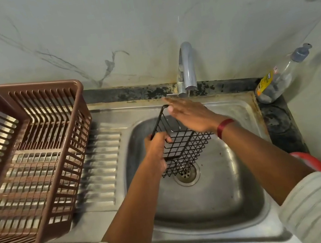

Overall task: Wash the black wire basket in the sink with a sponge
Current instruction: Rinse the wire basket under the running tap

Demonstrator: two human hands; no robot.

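1. One black wire basket (182, 149), with a diamond-mesh wall and a straight-barred rim, is held tilted inside the single steel sink (244, 171). Its lowest corner lies over the one round drain (186, 174). Whether that corner touches the basin cannot be told.
2. Left hand (156, 146): its fingers (167, 140) are curled and clamped on the near-left rim of the basket.
3. Right hand (190, 115): flat, palm down, its fingers (173, 101) straight and close together, holding nothing. It lies across the far upper edge of the basket, with the fingertips just below the tap. Contact with the wire cannot be told.
4. One chrome tap (187, 65) rises from the back rim of the sink, its spout directly above the right hand.
5. One red wristband (224, 127) circles the right wrist. Two pale striped sleeves show, one on each forearm, at the lower edge.
6. One brown slatted plastic dish rack (30, 161) stands on the ribbed drainboard (102, 167), left of the basin and well apart from the basket.
7. One clear bottle (280, 78) with a yellow label stands on the dark desk (280, 124) in the far right corner.
8. One red object (311, 161) is partly hidden behind the right forearm. Its kind cannot be told.
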